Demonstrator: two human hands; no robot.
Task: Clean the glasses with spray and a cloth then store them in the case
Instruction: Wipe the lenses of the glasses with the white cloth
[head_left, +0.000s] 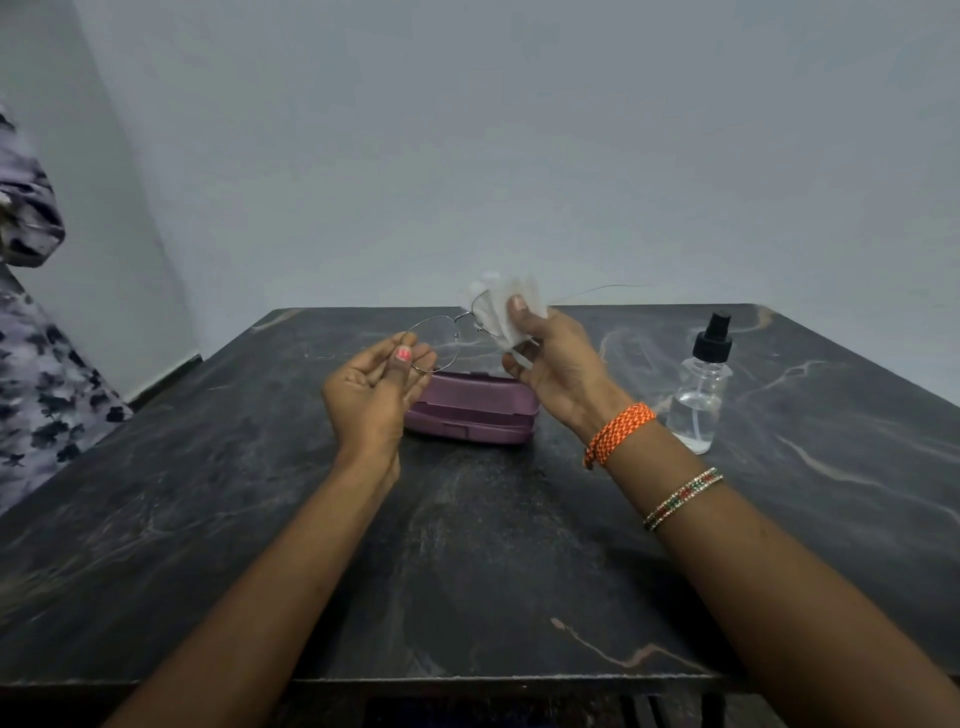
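Thin wire-rimmed glasses (441, 325) hang in the air above the table. My left hand (376, 387) pinches the rim of the left lens between thumb and fingers. My right hand (553, 358) holds a white cloth (506, 304) wrapped around the right lens, thumb pressing on it. One temple arm sticks out to the right past the cloth. Below the hands a closed purple glasses case (475, 415) lies on the table. A clear spray bottle (701, 384) with a black nozzle stands upright to the right of my right wrist.
The dark marble-patterned table (260, 519) reaches to a grey wall at the back. A person in dark floral-print clothing (36, 338) stands at the table's left edge. The front edge of the table runs just under my forearms.
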